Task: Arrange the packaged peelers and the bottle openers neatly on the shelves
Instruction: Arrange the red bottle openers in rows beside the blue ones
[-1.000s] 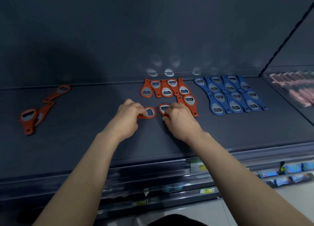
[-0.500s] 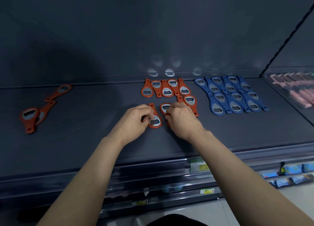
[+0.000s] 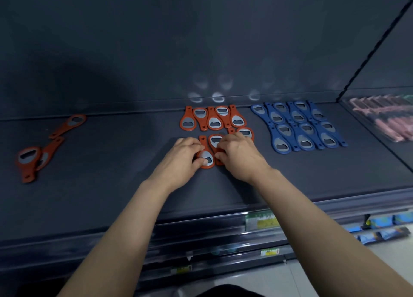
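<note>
On the dark shelf (image 3: 100, 196) a tidy row of orange bottle openers (image 3: 212, 119) lies at the back centre. Just in front of it, my left hand (image 3: 181, 162) pinches an orange opener (image 3: 206, 157) that lies flat, handle pointing away. My right hand (image 3: 240, 156) holds the neighbouring orange opener (image 3: 215, 140), mostly covered by its fingers. A blue set of openers (image 3: 299, 127) sits in two neat rows to the right. Three loose orange openers (image 3: 42, 147) lie at the far left. Pink packaged peelers (image 3: 384, 120) fill the adjoining shelf on the right.
A black divider bar (image 3: 375, 42) rises at the right between shelf sections. Price labels (image 3: 261, 222) line the shelf's front edge. Blue packets (image 3: 384, 227) hang on a lower shelf at the right.
My left hand turned its orange opener from lying sideways to lengthwise and slid it right, beside the opener under my right hand. Both hands drew closer together.
</note>
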